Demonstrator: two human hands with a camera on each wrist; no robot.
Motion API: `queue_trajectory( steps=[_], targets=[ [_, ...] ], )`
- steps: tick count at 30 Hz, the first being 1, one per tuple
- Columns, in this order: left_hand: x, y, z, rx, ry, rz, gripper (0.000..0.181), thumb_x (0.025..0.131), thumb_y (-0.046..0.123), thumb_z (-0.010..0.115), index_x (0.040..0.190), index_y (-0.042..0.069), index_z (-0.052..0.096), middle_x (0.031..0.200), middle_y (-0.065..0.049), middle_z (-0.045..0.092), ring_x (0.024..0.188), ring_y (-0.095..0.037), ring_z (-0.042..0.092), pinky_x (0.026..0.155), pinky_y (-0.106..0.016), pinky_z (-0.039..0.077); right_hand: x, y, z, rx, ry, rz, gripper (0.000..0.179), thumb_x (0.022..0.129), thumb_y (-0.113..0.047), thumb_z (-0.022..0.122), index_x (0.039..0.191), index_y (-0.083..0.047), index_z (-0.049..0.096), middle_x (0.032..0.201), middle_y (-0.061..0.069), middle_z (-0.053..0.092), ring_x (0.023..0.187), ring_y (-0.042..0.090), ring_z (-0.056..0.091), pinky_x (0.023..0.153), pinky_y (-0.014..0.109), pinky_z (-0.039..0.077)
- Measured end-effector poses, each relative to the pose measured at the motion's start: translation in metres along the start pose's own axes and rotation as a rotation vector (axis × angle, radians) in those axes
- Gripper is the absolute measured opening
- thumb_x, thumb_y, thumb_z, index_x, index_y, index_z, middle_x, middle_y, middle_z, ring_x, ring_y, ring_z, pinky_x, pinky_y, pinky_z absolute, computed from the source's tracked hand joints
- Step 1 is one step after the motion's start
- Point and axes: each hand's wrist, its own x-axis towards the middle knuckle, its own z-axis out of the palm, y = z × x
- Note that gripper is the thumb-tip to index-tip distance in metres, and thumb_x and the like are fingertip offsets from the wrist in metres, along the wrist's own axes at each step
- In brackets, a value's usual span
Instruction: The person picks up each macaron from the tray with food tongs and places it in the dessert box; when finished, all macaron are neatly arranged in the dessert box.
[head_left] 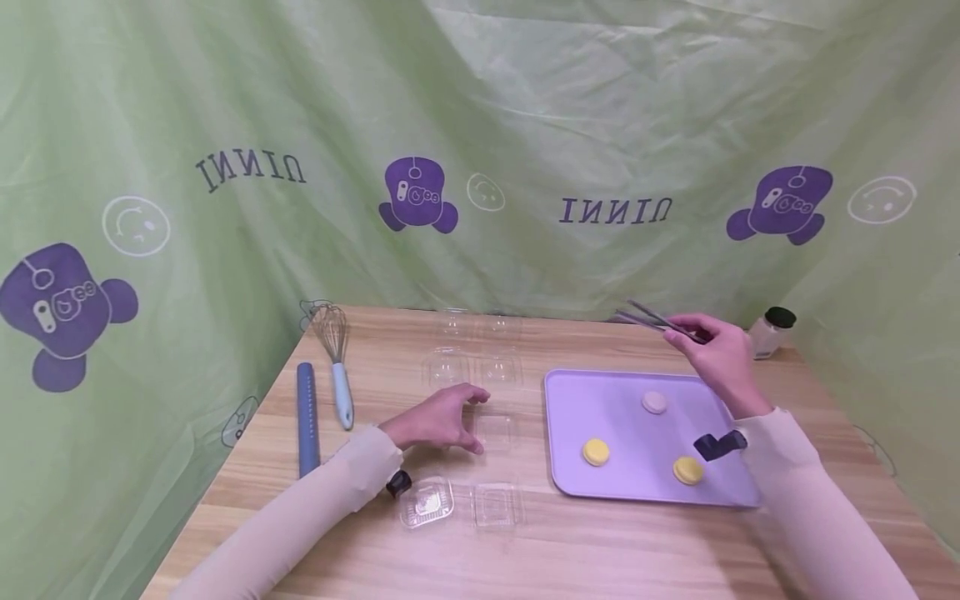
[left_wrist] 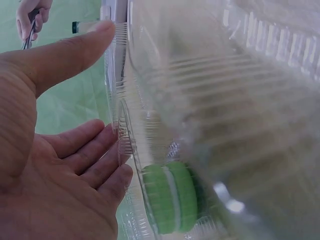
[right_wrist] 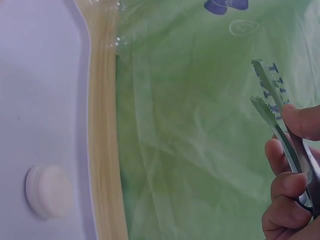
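Note:
My right hand (head_left: 716, 354) grips small metal tongs (right_wrist: 280, 112), their toothed tips spread slightly with nothing between them, above the back right of a purple tray (head_left: 622, 492). On that tray lie a pink macaron (head_left: 654, 402) and two yellow ones, a left one (head_left: 596, 452) and a right one (head_left: 687, 471). Left of the tray, my left hand (head_left: 442, 419) reaches beside a clear plastic container (head_left: 495, 433), thumb and fingers apart. In the left wrist view its fingertips are right at a clear container wall, and a green macaron (left_wrist: 170, 197) shows through the plastic.
More clear containers stand in front, such as an open one (head_left: 426, 502) and its neighbour (head_left: 497, 506), with several behind (head_left: 447, 365). At the left lie a whisk (head_left: 341, 392) and a blue bar (head_left: 307, 417). A black-lidded jar (head_left: 772, 333) stands back right, before a green curtain (head_left: 525, 108).

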Motion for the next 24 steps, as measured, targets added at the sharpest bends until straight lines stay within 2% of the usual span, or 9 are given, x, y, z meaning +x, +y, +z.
queue_trajectory(
  steps=[6,10,14,19,22,24],
  targets=[
    [0.001,0.000,0.001,0.016,0.010,0.008,0.089,0.067,0.021,0.092,0.144,0.007,0.051,0.145,-0.010,0.058,0.136,-0.031,0.052,0.121,-0.050,0.041,-0.008,0.016,-0.009,-0.008,0.020,0.016,0.036,0.089,-0.030,0.079,0.112,-0.003,0.075,0.078,-0.044,0.055,0.069,-0.014,0.054,0.060,0.005,0.043],
    [0.003,-0.001,0.002,0.029,0.011,0.011,0.086,0.068,0.021,0.092,0.143,0.006,0.052,0.143,-0.010,0.059,0.134,-0.031,0.054,0.119,-0.049,0.042,-0.014,0.025,-0.013,-0.018,0.002,0.028,0.038,0.090,-0.030,0.078,0.115,-0.002,0.074,0.079,-0.045,0.055,0.071,-0.014,0.053,0.060,0.006,0.044],
    [0.004,-0.003,0.002,0.037,0.009,0.006,0.085,0.068,0.022,0.092,0.142,0.007,0.053,0.143,-0.009,0.060,0.134,-0.030,0.054,0.119,-0.048,0.043,-0.022,0.036,-0.017,-0.074,-0.030,0.068,0.040,0.091,-0.033,0.076,0.116,-0.002,0.073,0.081,-0.042,0.053,0.073,-0.016,0.051,0.062,0.008,0.043],
    [0.004,-0.004,0.002,0.023,0.006,-0.008,0.084,0.068,0.023,0.092,0.142,0.009,0.054,0.142,-0.007,0.060,0.134,-0.029,0.054,0.119,-0.048,0.042,-0.035,0.053,-0.023,-0.133,-0.066,0.119,0.041,0.092,-0.037,0.074,0.118,-0.006,0.073,0.087,-0.026,0.062,0.074,-0.012,0.051,0.063,0.011,0.044],
    [0.003,-0.003,0.002,0.015,0.008,-0.008,0.083,0.068,0.022,0.092,0.141,0.009,0.055,0.142,-0.008,0.060,0.134,-0.029,0.054,0.120,-0.048,0.042,-0.043,0.063,-0.025,-0.143,-0.098,0.145,0.042,0.093,-0.038,0.073,0.120,-0.006,0.072,0.094,-0.004,0.075,0.073,-0.009,0.054,0.062,0.013,0.046],
    [0.003,-0.003,0.002,0.017,0.009,-0.008,0.083,0.068,0.022,0.092,0.140,0.009,0.055,0.141,-0.008,0.060,0.133,-0.029,0.055,0.119,-0.048,0.043,-0.048,0.070,-0.025,-0.164,-0.130,0.167,0.045,0.094,-0.041,0.071,0.122,-0.006,0.071,0.101,0.010,0.077,0.073,-0.006,0.055,0.061,0.016,0.046]
  ],
)
